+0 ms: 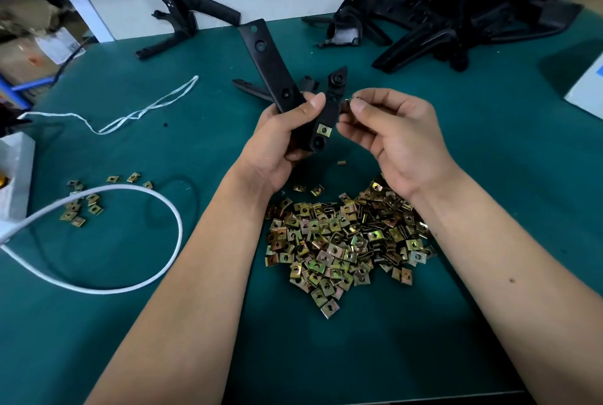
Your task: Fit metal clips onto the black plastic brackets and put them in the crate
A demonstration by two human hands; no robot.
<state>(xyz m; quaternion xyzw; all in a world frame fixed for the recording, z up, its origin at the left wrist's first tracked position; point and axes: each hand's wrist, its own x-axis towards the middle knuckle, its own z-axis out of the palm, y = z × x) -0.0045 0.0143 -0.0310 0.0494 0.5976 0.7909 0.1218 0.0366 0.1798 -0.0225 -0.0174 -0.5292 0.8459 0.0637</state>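
Left hand [280, 140] grips black bracket [277, 75] above green worktop [163, 143], one clip [324, 130] already fitted; right hand [394, 140] pinches another clip [346, 106] beside it, over loose clip pile [342, 241].

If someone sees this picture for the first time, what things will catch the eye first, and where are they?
The big heap of brass-coloured metal clips lies on the green table, between the forearms. Above it, the left hand grips a black bracket with one clip fitted, and the right hand pinches another clip beside it. More black brackets are piled far right.
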